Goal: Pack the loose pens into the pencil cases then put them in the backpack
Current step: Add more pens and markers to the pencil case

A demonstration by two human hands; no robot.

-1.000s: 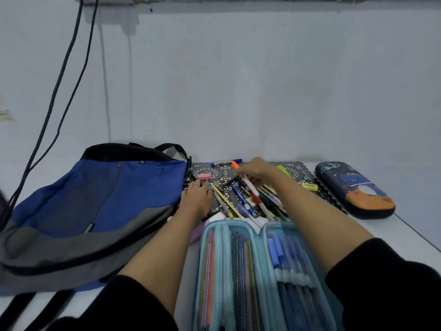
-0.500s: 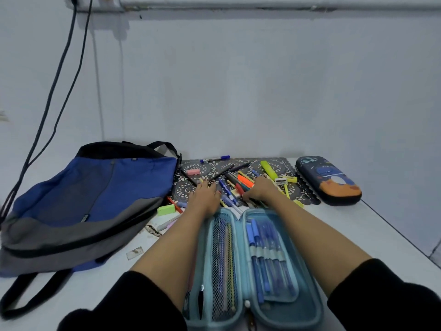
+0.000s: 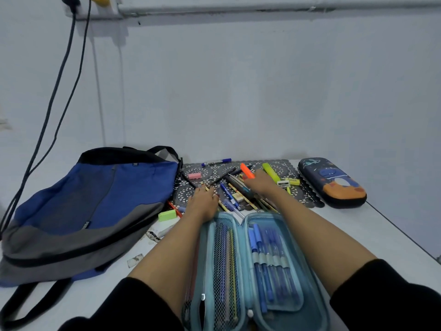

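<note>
The open pencil case [image 3: 243,219] lies flat on the desk [image 3: 372,237], right in front of the person. Blue pens sit in its right half and thin ones sit behind a net in its left half. Its near end is cut off at the bottom.

Just past the open pencil case is a dark lacy mat [image 3: 307,195], and the loose pens [image 3: 232,198] lie on it in a messy heap. Both arms reach along the case and cover part of the heap. The left hand [image 3: 204,203] lies flat on the pens, with its fingers straight and close together. The right hand [image 3: 261,183] bends down over the heap. Its back hides its fingers, so I cannot tell if they hold anything. An orange highlighter [image 3: 247,171] pokes out past it, and a yellow highlighter [image 3: 270,172] lies beside it.

Left of the open pencil case lies the backpack [image 3: 95,206], blue and grey, lying flat. I cannot tell if its zip is open. A green eraser [image 3: 167,215] sits between them. Past the case to the right, a second pencil case [image 3: 334,182], dark blue and orange, lies closed beside the mat.
</note>
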